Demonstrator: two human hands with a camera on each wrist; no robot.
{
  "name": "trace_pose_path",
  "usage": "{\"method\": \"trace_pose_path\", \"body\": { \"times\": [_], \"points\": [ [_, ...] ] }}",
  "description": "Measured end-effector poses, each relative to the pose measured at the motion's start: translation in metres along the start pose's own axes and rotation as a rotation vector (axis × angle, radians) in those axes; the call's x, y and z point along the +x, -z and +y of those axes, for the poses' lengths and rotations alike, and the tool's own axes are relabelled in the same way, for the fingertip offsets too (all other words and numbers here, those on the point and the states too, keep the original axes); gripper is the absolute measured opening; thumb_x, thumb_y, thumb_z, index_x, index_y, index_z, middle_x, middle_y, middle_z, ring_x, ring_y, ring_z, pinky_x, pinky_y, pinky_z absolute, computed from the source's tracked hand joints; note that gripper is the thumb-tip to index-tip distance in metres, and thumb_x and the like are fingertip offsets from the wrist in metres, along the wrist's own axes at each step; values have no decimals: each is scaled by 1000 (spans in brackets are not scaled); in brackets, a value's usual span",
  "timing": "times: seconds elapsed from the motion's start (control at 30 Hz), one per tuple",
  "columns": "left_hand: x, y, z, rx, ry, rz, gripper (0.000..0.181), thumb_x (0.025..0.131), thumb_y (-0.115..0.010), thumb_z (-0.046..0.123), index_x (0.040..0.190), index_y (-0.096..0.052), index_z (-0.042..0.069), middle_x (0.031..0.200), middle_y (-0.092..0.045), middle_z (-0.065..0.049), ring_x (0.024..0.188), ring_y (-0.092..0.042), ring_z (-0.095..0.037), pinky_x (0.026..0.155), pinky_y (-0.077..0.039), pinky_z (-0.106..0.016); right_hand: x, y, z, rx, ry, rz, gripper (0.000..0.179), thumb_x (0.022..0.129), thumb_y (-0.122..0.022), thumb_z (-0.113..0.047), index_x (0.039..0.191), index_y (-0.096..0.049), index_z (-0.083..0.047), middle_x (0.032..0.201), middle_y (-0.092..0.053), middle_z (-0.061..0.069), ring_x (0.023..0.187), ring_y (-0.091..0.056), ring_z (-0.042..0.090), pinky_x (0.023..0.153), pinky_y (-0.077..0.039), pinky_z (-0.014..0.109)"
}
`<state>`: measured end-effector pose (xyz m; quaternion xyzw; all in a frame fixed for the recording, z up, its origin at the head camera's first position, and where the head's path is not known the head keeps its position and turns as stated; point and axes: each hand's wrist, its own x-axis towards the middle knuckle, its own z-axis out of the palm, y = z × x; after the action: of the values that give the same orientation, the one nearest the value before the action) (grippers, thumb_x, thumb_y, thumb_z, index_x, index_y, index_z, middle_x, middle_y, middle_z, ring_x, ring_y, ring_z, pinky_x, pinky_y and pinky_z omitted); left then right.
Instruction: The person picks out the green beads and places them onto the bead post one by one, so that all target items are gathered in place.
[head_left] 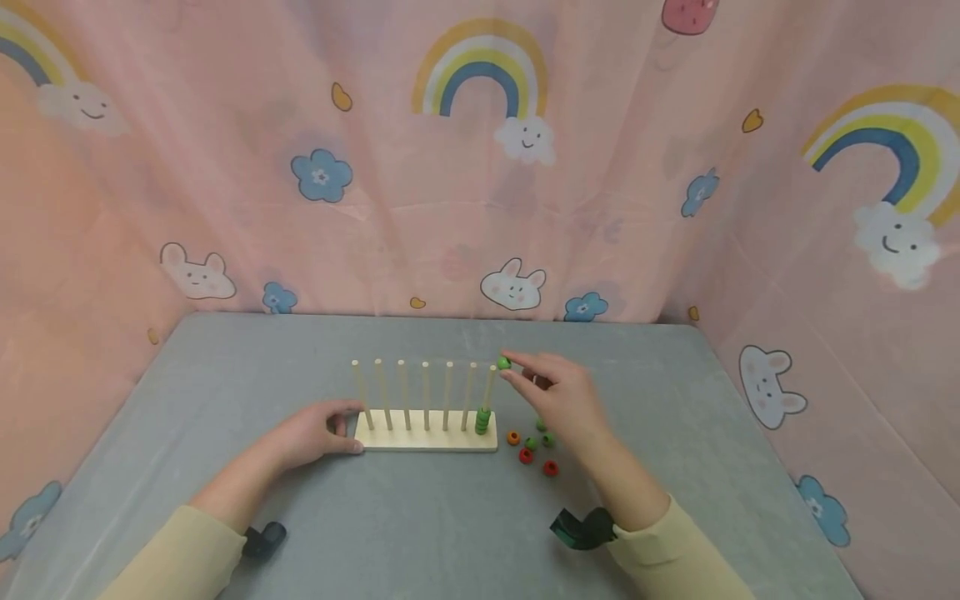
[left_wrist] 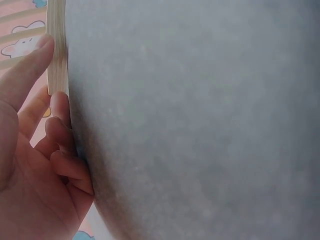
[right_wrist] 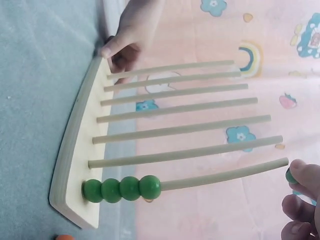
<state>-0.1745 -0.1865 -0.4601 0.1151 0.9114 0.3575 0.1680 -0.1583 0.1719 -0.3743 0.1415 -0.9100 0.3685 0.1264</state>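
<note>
A pale wooden peg board (head_left: 427, 442) with a row of several upright pegs stands on the table. My left hand (head_left: 321, 431) grips its left end; in the left wrist view, thumb and fingers hold the edge of the base (left_wrist: 57, 60). Between right thumb and fingertips, my right hand (head_left: 562, 392) pinches a green bead (head_left: 504, 363), beside the top of the rightmost peg (right_wrist: 225, 176). In the right wrist view that bead (right_wrist: 290, 176) is partly hidden by the fingers, just off the peg's tip. Several green beads (right_wrist: 130, 188) are stacked at the foot of that peg.
Right of the board, loose beads lie on the grey table (head_left: 420, 525): an orange bead (head_left: 513, 437), red beads (head_left: 551, 468) and green beads (head_left: 531, 443), some near my right forearm. A pink patterned curtain (head_left: 375, 242) surrounds the table's back and sides.
</note>
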Motion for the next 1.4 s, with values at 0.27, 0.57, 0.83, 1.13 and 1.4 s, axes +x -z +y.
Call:
{"method": "trace_pose_path", "body": {
  "times": [0.27,0.57,0.83,1.13,1.4],
  "points": [
    [0,0,-1,-1,-6,1,63,79,-85,29,132,-60,5,78,-52,-1,70,-47,-17,65,-37,-34,1,-3,-4,-10,37,5,30,91,-74,-26,121,-74,-21,72,-55,-8,65,-46,13,55,-39,26],
    [-1,0,1,-18,-4,3,63,79,-84,28,132,-60,4,78,-52,-1,70,-46,-16,63,-37,-33,3,-4,-9,-5,35,-37,28,90,-74,-26,118,-74,-24,76,-57,-10,66,-48,12,56,-41,27],
    [-1,0,0,-16,-5,8,62,79,-85,27,131,-61,5,78,-52,-1,70,-47,-16,64,-37,-33,5,-6,-10,-12,20,-94,27,91,-74,-25,118,-74,-24,75,-56,-10,68,-48,12,57,-42,28],
    [1,-1,-4,-16,-8,7,61,79,-84,27,131,-60,5,78,-52,-1,70,-47,-17,64,-37,-34,5,-8,-9,80,-42,-101,24,90,-75,-24,114,-76,-23,78,-59,-7,69,-50,16,58,-43,28],
    [1,-1,0,-10,7,4,65,78,-85,27,133,-59,4,78,-52,-1,71,-47,-17,65,-37,-35,4,-17,1,183,-154,-146,24,87,-78,-19,110,-77,-13,78,-60,-2,70,-50,19,58,-41,28]
  ]
}}
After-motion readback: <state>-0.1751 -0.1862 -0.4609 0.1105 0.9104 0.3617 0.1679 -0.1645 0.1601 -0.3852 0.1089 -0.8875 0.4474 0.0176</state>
